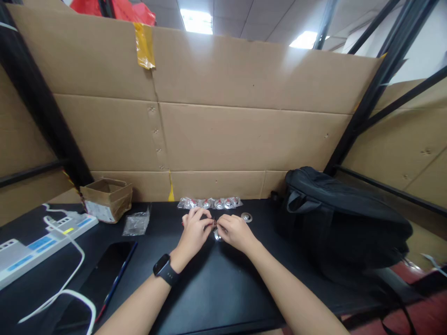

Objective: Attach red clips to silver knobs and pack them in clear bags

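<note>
My left hand [195, 229], with a dark watch [165, 270] on its wrist, is closed in a pinch near the middle of the table. My right hand [234, 230] pinches close against it from the right. Between the fingertips is a small part, mostly hidden and too small to name. Just below the fingers lies a shiny round metal piece [218, 236], partly covered by my right hand. A separate metal disc [246, 217] rests flat to the right. Behind my hands is a row of clear-wrapped round silver pieces [206, 204] with red marks.
A black bag [342, 223] stands at the right. To the left are a small open cardboard box [106, 200], a clear plastic bag [136, 223], a power strip [45, 244] with white cables and a dark phone [104, 274]. A cardboard wall [223, 139] closes off the back.
</note>
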Available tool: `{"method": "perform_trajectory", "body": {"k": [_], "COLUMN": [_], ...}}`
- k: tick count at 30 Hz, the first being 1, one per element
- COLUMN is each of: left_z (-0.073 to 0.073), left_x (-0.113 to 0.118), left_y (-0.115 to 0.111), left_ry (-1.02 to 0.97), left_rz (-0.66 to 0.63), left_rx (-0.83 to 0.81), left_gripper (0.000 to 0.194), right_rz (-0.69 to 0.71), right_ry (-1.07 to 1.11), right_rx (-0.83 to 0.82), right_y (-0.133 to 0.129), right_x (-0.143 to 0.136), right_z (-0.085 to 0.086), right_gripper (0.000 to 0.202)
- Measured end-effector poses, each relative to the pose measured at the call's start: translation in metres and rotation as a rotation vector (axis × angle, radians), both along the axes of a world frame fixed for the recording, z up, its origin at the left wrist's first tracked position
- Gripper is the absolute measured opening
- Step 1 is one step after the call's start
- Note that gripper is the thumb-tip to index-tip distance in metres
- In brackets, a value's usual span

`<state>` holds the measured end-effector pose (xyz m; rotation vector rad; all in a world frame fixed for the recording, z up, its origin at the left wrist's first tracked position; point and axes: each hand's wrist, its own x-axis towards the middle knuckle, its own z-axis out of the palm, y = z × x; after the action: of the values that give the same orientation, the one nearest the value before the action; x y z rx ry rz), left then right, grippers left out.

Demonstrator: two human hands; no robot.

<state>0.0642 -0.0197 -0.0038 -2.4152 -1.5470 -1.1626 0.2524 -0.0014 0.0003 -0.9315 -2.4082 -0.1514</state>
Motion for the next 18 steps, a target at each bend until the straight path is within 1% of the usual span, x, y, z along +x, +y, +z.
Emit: {"method": "perform_trajectory", "body": {"k": [2,4,7,9,10,12,15,18], "left_z": [0.001,0.003,0.004,0.005,0.005,0.006,0.007,0.008], "left_x": [0.000,-0.002,-0.006,-0.010,-0.011,-0.013,-0.011,-0.006], "left_y": [-0.001,-0.001,-0.001,-0.001,0.000,-0.001,-0.002,-0.003], "left_ry": [-0.017,-0.082,-0.212,-0.214,-0.189,-0.133,-0.092,-0.111], "left_rz": [-0.035,-0.076,-0.182,-0.261,-0.285,-0.294,-0.273,-0.242], "left_rx": [-0.008,-0.043,-0.123,-0.158,-0.164,-0.164,-0.169,-0.193], "left_gripper": [0.012,0.016,0.039,0.047,0.047,0.041,0.028,0.022], "right_rz": [0.011,0.025,0.044,0.071,0.087,0.117,0.143,0.159], "right_ry": [0.037,0.109,0.249,0.320,0.346,0.382,0.401,0.393], "right_rx": [0.006,-0.024,-0.115,-0.174,-0.198,-0.230,-0.250,-0.257], "right_y": [-0.001,-0.002,-0.002,-0.001,0.000,0.001,0.002,0.002], "right_x": [0.000,0.001,0.003,0.004,0.005,0.005,0.007,0.009], "right_z": [0.002,0.004,0.006,0.005,0.004,0.002,0.001,0.003], "right_gripper": [0.013,0.011,0.011,0.010,0.010,0.009,0.008,0.007]}}
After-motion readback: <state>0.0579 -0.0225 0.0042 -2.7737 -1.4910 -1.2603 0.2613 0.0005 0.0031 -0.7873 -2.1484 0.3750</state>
